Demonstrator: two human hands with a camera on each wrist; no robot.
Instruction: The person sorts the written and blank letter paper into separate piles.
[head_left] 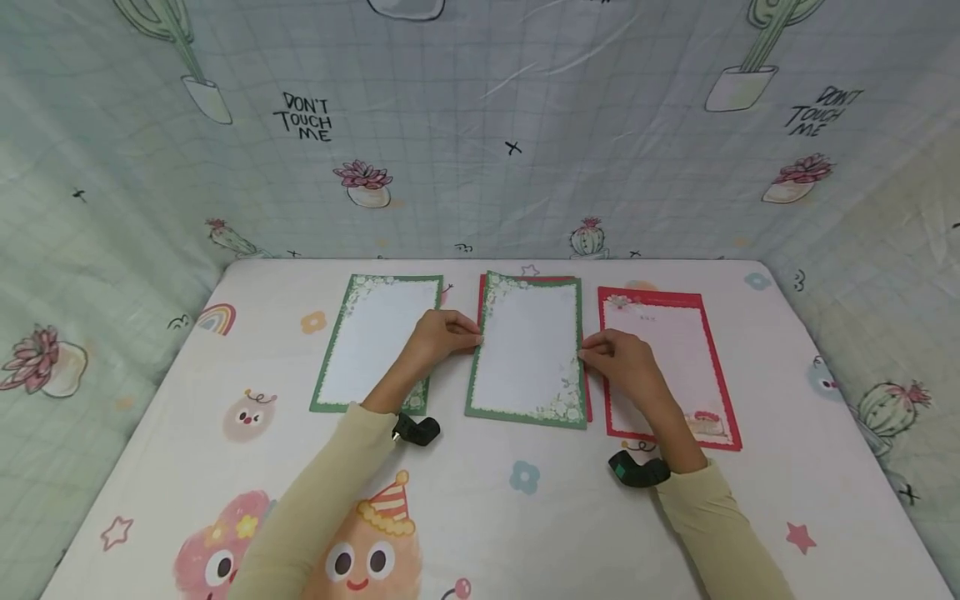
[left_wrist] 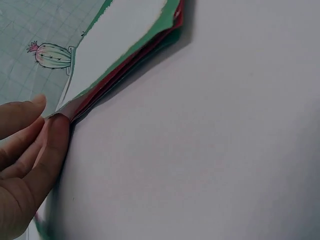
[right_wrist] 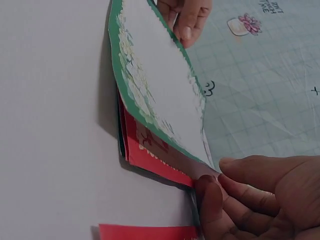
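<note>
A green-bordered sheet with printed flowers point(head_left: 528, 350) lies slightly askew on top of the middle stack, where a red sheet point(head_left: 588, 400) peeks out below it. My left hand point(head_left: 442, 335) pinches the left edge of this green sheet. At the opposite edge, my right hand point(head_left: 624, 360) holds it between thumb and fingers. In the right wrist view the green sheet point(right_wrist: 160, 75) bows upward, with a gap above the red sheet point(right_wrist: 165, 167). Seen from the left wrist, layered red and green edges point(left_wrist: 135, 60) show under the top sheet.
Left of the stack lies another green-bordered sheet point(head_left: 375, 342), partly under my left forearm. To the right is a red-bordered sheet point(head_left: 675, 358), partly covered by my right hand and wrist. A cartoon-printed white cloth point(head_left: 525, 533) covers the table; a patterned curtain point(head_left: 480, 167) hangs behind.
</note>
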